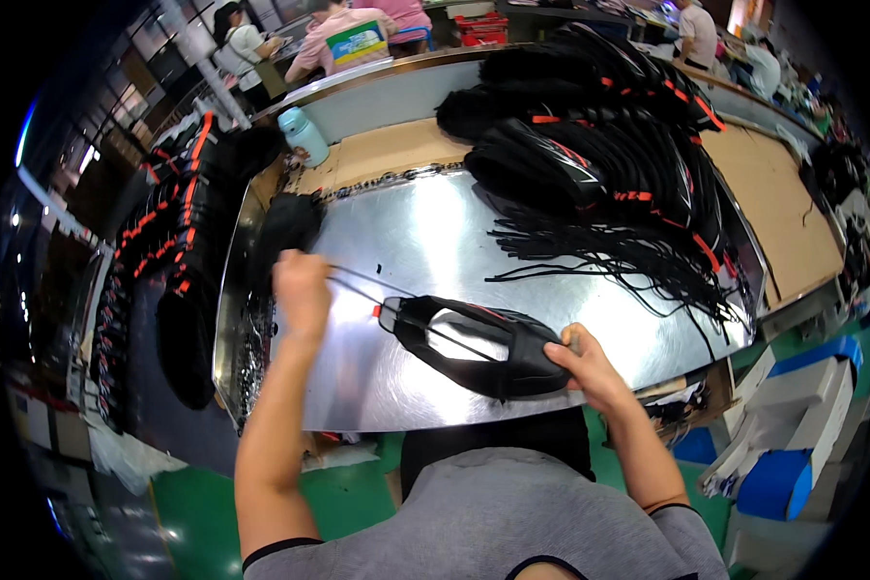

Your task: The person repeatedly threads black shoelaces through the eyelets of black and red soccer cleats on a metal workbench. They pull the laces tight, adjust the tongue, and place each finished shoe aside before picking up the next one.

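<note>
A black shoe upper (535,356) with a pale opening is held just over the near part of the shiny metal table. My right hand (590,367) grips its rounded right end, thumb on top. From the opening, two black laces (362,293) stretch up and left to my left hand (302,290), which is closed around them and slightly blurred. The laces look taut. A small red tab (376,310) shows at the upper's left end. The fingertips of my left hand are mostly hidden from this angle.
Black uppers with red marks (590,155) are piled at the far right, and a bundle of loose black laces (590,242) lies before them. More uppers (179,261) line the left. A light-blue bottle (303,135) stands at the back. Several people work beyond the table.
</note>
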`<state>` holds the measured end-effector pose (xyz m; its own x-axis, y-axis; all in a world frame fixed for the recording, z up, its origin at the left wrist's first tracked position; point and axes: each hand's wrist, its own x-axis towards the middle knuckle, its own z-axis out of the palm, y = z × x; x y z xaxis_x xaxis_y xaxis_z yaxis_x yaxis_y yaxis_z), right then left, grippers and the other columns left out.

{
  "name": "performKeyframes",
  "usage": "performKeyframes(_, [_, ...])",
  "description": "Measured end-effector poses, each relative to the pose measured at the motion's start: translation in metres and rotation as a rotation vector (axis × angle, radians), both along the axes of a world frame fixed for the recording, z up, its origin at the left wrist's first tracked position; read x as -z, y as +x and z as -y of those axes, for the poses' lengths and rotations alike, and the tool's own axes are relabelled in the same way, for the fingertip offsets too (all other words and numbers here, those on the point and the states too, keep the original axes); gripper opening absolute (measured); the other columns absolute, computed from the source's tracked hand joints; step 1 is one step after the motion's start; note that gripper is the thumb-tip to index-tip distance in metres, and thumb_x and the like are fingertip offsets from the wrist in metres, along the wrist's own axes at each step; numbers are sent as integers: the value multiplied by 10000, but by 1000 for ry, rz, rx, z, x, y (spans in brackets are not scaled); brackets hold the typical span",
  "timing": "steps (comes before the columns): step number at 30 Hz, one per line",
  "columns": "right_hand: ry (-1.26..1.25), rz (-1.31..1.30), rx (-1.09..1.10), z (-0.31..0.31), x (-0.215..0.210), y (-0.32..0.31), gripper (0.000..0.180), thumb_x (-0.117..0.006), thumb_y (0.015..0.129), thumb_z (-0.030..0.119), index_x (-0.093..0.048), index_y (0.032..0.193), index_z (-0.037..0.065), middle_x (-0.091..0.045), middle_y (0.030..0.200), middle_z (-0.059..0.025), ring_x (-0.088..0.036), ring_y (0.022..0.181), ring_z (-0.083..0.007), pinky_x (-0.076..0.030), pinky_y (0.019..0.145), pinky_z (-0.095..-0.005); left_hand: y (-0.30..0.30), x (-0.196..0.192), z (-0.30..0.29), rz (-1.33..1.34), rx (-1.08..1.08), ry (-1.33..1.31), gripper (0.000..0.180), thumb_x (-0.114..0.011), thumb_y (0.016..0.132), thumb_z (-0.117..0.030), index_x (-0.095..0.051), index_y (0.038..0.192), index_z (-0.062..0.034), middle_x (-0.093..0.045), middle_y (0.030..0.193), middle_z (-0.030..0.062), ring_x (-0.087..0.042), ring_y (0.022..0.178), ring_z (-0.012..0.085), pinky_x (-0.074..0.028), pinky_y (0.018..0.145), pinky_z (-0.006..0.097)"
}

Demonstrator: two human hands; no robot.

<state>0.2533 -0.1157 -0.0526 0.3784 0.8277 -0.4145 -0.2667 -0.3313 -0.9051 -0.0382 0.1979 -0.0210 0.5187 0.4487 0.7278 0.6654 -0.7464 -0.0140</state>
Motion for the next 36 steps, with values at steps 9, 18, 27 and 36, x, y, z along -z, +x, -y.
performKeyframes(9, [13, -18, -13, 16, 21, 49, 360, -776, 877, 309, -457, 934, 152, -438, 717, 65, -361, 573, -18, -259, 464, -195, -38, -33, -10, -40, -38, -150, 140, -669, 736, 79, -680, 811, -39, -619, 770, 109, -574, 807, 288, -479, 720, 396])
performKeyframes(18, [158, 1133, 83, 6, 30, 51, 271, -680, 938, 268, -553, 962, 29, -622, 827, -117, -590, 696, -306, -492, 655, -355, 122, -96, 158, -138, 1055, -996, 94, -752, 774, -23, -749, 863, -53, -601, 1373, 143, -584, 1122, 263, -485, 896, 352])
performKeyframes(27, [720, 520, 59, -17, 10, 3, 140, -696, 928, 152, -708, 1019, 46, -589, 786, 39, -508, 617, -67, -420, 564, -227, 159, -32, 179, 60, 646, -981, 118, -713, 859, -21, -737, 974, -24, -679, 1173, 94, -580, 1059, 166, -450, 916, 311])
performKeyframes(36, [323, -193, 152, -16, 27, 2, 241, -699, 910, 91, -665, 1125, -13, -654, 773, -4, -466, 567, -34, -347, 499, -198, 127, 13, 126, -131, 263, -2335, 729, -410, 985, -687, -614, 1261, -44, -680, 1160, 100, -646, 1027, 190, -473, 948, 333])
